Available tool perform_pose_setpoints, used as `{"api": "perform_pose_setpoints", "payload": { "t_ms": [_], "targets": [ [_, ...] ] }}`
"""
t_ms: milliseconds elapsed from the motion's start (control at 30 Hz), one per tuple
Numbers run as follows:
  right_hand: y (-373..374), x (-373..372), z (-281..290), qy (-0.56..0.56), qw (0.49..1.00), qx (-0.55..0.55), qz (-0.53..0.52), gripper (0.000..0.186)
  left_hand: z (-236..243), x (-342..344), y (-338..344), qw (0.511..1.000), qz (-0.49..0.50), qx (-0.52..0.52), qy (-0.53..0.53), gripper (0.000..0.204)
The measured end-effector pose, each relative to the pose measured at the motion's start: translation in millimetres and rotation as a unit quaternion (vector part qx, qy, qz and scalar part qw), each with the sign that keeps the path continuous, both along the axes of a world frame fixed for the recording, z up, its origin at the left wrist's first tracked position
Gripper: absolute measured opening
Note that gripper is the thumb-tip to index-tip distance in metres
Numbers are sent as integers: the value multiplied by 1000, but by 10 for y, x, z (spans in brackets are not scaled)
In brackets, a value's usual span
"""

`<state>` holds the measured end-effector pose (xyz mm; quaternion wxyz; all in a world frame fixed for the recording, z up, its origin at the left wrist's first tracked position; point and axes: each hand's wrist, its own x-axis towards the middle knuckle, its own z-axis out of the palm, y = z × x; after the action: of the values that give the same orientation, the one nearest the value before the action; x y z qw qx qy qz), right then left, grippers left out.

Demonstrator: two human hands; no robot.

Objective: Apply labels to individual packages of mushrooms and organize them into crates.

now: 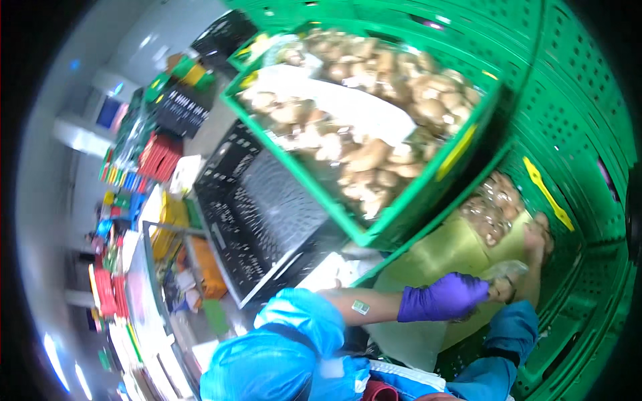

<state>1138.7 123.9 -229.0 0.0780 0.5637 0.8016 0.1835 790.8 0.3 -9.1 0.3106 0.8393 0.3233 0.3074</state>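
Note:
My left hand (pixel 447 297), in a purple glove, is closed inside the lower green crate (pixel 394 257). At its fingertips is a brown mushroom (pixel 501 290) with clear film (pixel 506 269) beside it. My bare right hand (pixel 535 239) reaches farther in, along the crate's right side. Blur hides its fingers, so its grip is unclear. Just left of it lie brown mushrooms under shiny film (pixel 493 207). A yellowish sheet (pixel 438 257) lines the crate beneath my hands.
An upper green crate (pixel 294 170) full of brown mushrooms, with a white sheet (pixel 361 110) across them, overhangs the lower one. Left of it stands a black crate (pixel 231 214). Green crate walls (pixel 568 93) rise at right. Red crates (pixel 160 157) are stacked farther left.

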Motion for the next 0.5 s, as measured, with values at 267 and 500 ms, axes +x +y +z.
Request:
{"api": "perform_pose_setpoints", "payload": {
  "t_ms": [267,500],
  "targets": [
    [-653,-554,1338,492,761,236,-351,26,1729,-1762,-61,984,-173,15,36,16],
    [-1986,-1852,2880,681,605,409,-61,23,2486,-4006,340,941,-71,-97,317,21]
  ]
}}
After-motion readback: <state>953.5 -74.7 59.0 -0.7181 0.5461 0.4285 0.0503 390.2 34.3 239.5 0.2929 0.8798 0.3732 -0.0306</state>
